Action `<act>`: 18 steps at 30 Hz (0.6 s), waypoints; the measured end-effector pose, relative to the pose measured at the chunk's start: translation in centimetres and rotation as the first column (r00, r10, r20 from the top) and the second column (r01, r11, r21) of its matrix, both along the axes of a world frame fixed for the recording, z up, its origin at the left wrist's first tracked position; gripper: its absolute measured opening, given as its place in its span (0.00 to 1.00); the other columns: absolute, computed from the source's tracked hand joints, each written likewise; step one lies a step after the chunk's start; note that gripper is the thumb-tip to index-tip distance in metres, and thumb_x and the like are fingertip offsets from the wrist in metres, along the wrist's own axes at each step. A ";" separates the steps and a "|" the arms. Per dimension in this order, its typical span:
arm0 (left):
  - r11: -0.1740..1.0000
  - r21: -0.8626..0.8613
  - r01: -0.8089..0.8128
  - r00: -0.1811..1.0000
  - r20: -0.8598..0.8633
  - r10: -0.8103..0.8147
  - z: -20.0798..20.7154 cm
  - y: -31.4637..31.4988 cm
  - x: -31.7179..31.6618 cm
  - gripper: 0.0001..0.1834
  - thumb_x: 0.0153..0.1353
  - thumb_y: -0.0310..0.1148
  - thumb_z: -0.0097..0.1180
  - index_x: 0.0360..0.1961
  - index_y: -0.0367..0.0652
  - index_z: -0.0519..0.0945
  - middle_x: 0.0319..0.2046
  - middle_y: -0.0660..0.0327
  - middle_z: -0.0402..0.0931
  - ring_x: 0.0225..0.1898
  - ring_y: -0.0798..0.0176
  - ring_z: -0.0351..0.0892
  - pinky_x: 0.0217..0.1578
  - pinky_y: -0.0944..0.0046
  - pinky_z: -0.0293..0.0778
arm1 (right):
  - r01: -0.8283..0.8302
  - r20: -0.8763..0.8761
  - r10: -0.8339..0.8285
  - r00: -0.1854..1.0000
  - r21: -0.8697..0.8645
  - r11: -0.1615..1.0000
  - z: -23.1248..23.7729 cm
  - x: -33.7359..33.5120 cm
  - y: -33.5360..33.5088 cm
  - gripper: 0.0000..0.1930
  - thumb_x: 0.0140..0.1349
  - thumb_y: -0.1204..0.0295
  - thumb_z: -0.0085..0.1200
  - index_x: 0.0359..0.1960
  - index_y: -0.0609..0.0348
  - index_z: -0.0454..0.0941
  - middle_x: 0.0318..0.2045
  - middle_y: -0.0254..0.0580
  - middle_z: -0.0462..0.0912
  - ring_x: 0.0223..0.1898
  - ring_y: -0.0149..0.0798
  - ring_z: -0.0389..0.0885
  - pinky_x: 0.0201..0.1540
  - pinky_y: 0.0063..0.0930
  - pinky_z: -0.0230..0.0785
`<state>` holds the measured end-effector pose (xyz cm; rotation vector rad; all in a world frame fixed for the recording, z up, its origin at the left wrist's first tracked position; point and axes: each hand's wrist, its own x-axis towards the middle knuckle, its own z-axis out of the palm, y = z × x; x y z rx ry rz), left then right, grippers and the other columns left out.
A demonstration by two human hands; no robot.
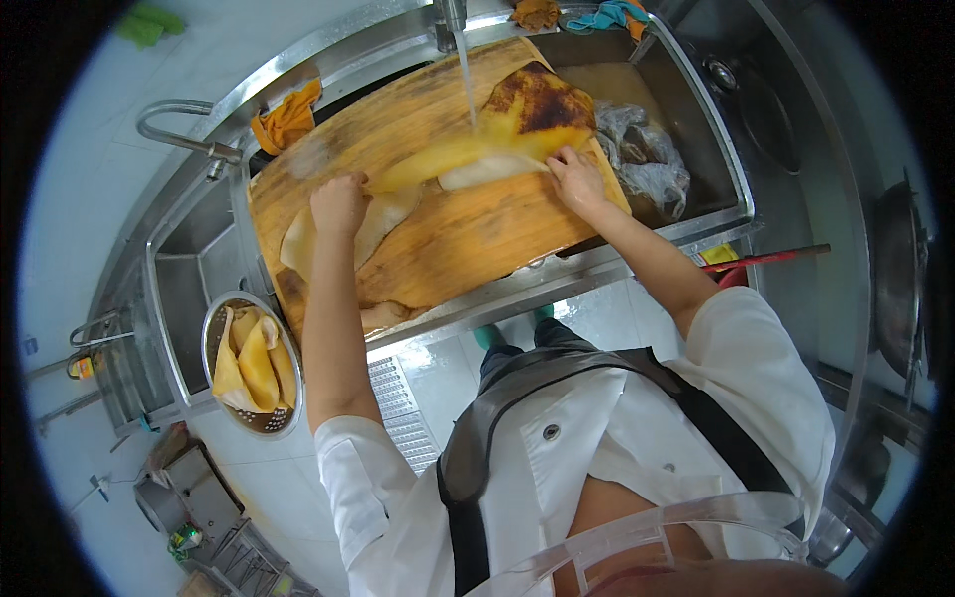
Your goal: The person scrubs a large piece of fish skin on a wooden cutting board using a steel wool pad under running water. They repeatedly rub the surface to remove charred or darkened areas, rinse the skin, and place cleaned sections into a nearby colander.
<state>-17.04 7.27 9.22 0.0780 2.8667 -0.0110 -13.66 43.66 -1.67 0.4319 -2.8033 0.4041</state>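
A large wooden board point(477, 214) lies across the sink. On it is a sheet of pork skin point(542, 107), yellow with a dark scorched patch on its far right part and a pale underside showing at its near edge. My left hand point(340, 204) is closed at the left end of this yellow sheet. My right hand point(577, 179) pinches its near edge on the right. Water runs from the faucet point(453, 15) onto the skin. Beside my left hand, a paler piece of skin point(386, 224) lies flat, partly hidden by my forearm.
A metal colander point(274, 423) with folded yellow skin pieces stands left of the board. In the right basin sits a clear plastic bag point(652, 164) with dark contents. An orange cloth point(286, 117) hangs by the left faucet point(214, 151). A red stick point(786, 256) juts out at the right.
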 end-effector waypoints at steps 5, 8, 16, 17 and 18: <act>0.958 -0.230 0.173 0.865 -0.430 -0.259 2.1 -1.9 -2.8 0.06 0.51 0.30 0.49 0.28 0.50 0.79 0.34 0.61 0.77 0.33 0.57 0.78 0.30 0.56 0.73 | 0.075 0.055 -0.071 0.996 -0.069 0.995 0.7 0.3 -1.1 0.08 0.50 0.72 0.53 0.34 0.51 0.74 0.36 0.41 0.71 0.39 0.48 0.73 0.38 0.40 0.67; 0.970 -0.156 0.188 0.720 -0.649 -0.244 5.4 -3.0 -3.2 0.09 0.49 0.26 0.49 0.31 0.50 0.78 0.32 0.62 0.76 0.34 0.58 0.78 0.28 0.58 0.73 | 0.074 0.046 -0.068 0.997 -0.135 0.988 1.7 0.3 -3.7 0.08 0.50 0.72 0.50 0.33 0.50 0.74 0.36 0.43 0.70 0.38 0.49 0.72 0.36 0.42 0.67; 0.966 -0.192 -0.172 0.680 -0.733 -0.025 1.4 -9.5 3.3 0.17 0.45 0.25 0.51 0.39 0.52 0.76 0.33 0.67 0.74 0.34 0.59 0.75 0.27 0.60 0.73 | -0.022 0.183 0.045 0.982 -0.128 0.992 -0.3 1.9 -10.6 0.13 0.49 0.70 0.51 0.40 0.51 0.73 0.50 0.51 0.69 0.43 0.53 0.74 0.41 0.43 0.68; 0.958 -0.207 -0.197 0.699 -0.715 -0.011 0.2 -10.5 4.6 0.16 0.45 0.25 0.51 0.37 0.51 0.76 0.33 0.66 0.74 0.34 0.58 0.75 0.26 0.60 0.73 | -0.046 0.188 0.067 0.980 -0.114 0.992 -0.5 2.2 -11.0 0.15 0.50 0.69 0.51 0.42 0.50 0.73 0.50 0.50 0.69 0.43 0.53 0.74 0.42 0.42 0.68; 0.949 -0.224 -0.222 0.717 -0.697 0.003 -0.8 -11.3 6.0 0.14 0.45 0.25 0.51 0.36 0.51 0.76 0.32 0.65 0.73 0.34 0.58 0.75 0.26 0.60 0.73 | -0.071 0.192 0.089 0.977 -0.101 0.992 -0.6 2.5 -11.3 0.16 0.51 0.68 0.52 0.44 0.49 0.73 0.50 0.49 0.70 0.44 0.53 0.74 0.43 0.41 0.68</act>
